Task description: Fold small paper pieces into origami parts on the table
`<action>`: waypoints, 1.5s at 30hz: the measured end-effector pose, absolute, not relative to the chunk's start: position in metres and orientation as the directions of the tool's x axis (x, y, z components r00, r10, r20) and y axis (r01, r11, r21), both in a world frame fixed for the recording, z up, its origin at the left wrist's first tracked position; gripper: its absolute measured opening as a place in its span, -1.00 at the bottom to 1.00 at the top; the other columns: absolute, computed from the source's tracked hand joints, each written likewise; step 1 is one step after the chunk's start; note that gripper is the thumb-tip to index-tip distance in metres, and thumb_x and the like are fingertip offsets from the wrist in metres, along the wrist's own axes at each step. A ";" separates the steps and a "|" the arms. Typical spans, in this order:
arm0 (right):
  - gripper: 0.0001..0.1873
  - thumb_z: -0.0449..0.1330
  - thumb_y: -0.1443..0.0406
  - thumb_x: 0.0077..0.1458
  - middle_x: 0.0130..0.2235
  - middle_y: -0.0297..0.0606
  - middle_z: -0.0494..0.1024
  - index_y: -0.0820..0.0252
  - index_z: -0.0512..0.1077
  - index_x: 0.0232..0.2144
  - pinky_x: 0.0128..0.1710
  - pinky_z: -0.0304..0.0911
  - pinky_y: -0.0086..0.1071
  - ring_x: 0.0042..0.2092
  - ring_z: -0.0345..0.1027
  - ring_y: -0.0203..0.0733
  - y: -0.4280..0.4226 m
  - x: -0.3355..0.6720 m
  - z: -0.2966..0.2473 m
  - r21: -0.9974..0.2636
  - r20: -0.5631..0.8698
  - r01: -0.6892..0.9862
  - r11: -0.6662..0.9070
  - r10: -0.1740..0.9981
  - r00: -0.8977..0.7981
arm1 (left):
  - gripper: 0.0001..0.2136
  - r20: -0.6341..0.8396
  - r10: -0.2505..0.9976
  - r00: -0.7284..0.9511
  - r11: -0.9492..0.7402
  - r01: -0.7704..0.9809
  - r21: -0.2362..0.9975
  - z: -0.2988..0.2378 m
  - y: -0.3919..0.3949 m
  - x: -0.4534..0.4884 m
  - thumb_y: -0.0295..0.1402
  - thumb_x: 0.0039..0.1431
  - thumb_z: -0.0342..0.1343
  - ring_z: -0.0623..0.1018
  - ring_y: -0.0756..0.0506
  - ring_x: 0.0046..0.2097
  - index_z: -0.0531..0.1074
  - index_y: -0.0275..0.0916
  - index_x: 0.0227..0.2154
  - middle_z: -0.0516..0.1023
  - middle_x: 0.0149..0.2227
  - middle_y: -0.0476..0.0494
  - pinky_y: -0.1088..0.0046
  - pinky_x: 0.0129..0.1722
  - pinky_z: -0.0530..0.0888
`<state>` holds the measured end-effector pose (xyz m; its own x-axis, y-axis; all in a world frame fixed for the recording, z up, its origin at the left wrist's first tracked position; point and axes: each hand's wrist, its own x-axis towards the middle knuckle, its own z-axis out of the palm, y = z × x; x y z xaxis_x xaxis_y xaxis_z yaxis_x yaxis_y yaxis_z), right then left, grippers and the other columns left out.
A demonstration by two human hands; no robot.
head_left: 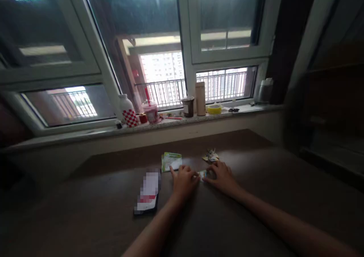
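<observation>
My left hand (184, 181) and my right hand (222, 176) rest close together on the dark brown table (256, 211). Between their fingertips lies a small pale piece of paper (202, 174), and both hands pinch it with curled fingers. A green and white booklet (171, 161) lies just beyond my left hand. A small folded paper figure (211, 155) sits on a yellow scrap beyond my right hand. A phone (148, 192) lies flat to the left of my left hand.
A window sill (85, 133) behind the table carries a red-checked white bottle (128, 111), a pink cup (151, 112), a dark jar (188, 106), a beige flask (200, 98), a yellow tape roll (214, 108) and a kettle (265, 91). Dark shelving (332, 109) stands at the right.
</observation>
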<state>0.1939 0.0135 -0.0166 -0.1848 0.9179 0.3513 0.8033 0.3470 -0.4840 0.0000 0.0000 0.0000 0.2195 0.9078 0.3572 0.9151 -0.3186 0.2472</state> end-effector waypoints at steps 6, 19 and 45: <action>-0.79 0.20 0.20 0.11 -0.12 -0.19 0.48 0.02 0.60 -0.23 0.01 0.18 -0.18 -0.02 0.29 -0.04 0.022 0.197 -0.019 -0.551 0.371 0.753 0.360 0.914 -0.166 | -0.83 0.339 0.919 0.201 -0.297 0.919 0.259 0.004 -0.003 -0.001 -0.16 0.18 0.14 0.38 -0.19 0.04 0.55 0.06 -0.19 0.52 -0.18 -0.02 -0.40 0.19 -0.27; -0.86 0.26 0.20 0.04 -0.15 -0.26 0.49 -0.04 0.64 -0.37 0.01 0.12 -0.19 -0.02 0.26 -0.04 0.015 0.197 -0.013 -0.533 0.339 0.754 0.384 0.913 -0.225 | -0.83 0.270 0.941 0.205 -0.279 0.921 0.272 0.006 -0.001 0.000 -0.14 0.21 0.10 0.34 -0.21 0.06 0.57 0.17 -0.20 0.51 -0.12 -0.01 -0.47 0.16 -0.24; -0.75 0.15 0.12 0.17 -0.13 -0.13 0.45 -0.09 0.61 -0.21 -0.04 0.16 -0.24 -0.01 0.21 -0.01 0.016 0.193 -0.004 -0.392 0.330 0.895 0.212 0.941 -0.079 | -0.82 0.235 0.960 0.152 -0.225 0.918 0.327 0.003 -0.001 -0.002 -0.12 0.18 0.12 0.31 -0.21 0.11 0.55 0.21 -0.18 0.44 -0.06 -0.02 -0.41 0.19 -0.22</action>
